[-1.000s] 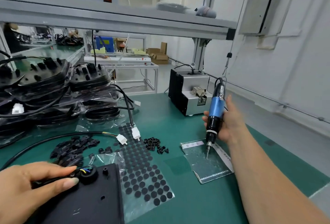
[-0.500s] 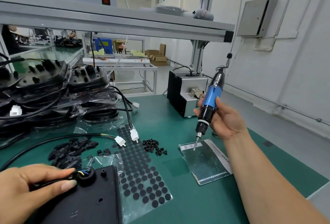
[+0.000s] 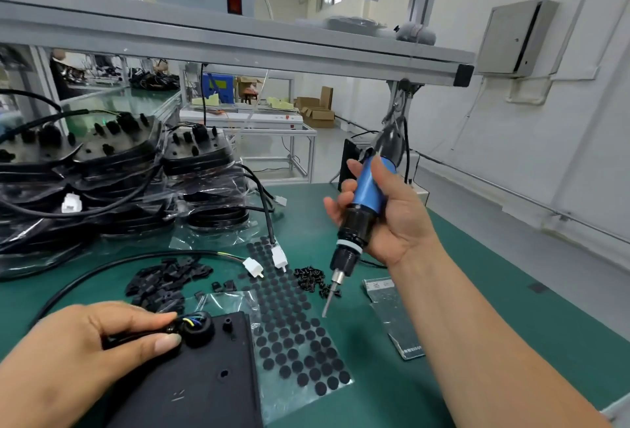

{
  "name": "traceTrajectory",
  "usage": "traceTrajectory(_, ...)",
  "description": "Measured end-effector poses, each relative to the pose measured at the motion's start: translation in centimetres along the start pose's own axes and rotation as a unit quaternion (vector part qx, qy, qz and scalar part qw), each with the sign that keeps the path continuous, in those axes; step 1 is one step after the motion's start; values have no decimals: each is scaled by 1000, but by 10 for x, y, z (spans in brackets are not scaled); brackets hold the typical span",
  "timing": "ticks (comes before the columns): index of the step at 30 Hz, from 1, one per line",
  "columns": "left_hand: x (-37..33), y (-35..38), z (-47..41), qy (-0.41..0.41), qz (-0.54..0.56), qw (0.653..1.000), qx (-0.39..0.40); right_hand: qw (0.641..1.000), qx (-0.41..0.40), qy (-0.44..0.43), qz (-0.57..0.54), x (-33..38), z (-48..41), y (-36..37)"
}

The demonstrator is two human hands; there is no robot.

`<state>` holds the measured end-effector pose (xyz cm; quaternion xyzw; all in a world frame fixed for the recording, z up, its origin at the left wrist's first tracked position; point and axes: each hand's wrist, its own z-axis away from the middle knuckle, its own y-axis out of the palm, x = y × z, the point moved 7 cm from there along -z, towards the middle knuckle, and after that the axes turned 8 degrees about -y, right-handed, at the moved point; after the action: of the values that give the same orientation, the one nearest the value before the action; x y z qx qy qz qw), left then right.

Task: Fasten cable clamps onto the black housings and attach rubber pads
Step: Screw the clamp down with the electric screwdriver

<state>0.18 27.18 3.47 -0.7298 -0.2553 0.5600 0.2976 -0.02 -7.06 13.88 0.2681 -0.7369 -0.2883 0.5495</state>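
My left hand (image 3: 85, 342) pinches the cable (image 3: 133, 338) at the housing (image 3: 191, 390), 7 o'clock. My right hand (image 3: 399, 223) grips the screwdriver (image 3: 366, 195), bit above the pad sheet (image 3: 296, 335) at 6. Clamps (image 3: 163, 282) lie at 9 of the sheet.

Green bench (image 3: 453, 390); black housing (image 3: 191, 383), pad sheet (image 3: 293, 318), screws (image 3: 312, 281), clamps (image 3: 163, 282) lie on it.

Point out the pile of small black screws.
Head view, mid-bench: the screws lie right of the rubber pad sheet, just left of the screwdriver bit.
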Motion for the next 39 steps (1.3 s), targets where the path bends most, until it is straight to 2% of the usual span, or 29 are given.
traceTrajectory(6, -56, -8, 13, -2, 65, 998, 16, 995, 94, 27, -17, -27, -1, 49)
traceTrajectory(13, -65, -11, 21, -15, 65, 998, -4, 985, 166, 40, -16, -54, -2, 87)
traceTrajectory(20, -63, -6, 23, -24, 69, 997, -12, 983, 178, 29, 42, -63, 1, 107)
traceTrajectory(28, -66, 0, 26, -22, 77, 997, -18, 954, 221, -83, 185, -55, 19, 134)
traceTrajectory(32, -68, 0, 26, -21, 73, 997, -10, 940, 237, -139, 204, -58, 32, 145)
traceTrajectory(39, -67, 0, 26, -26, 71, 997, -3, 929, 204, -198, 237, -62, 38, 155)
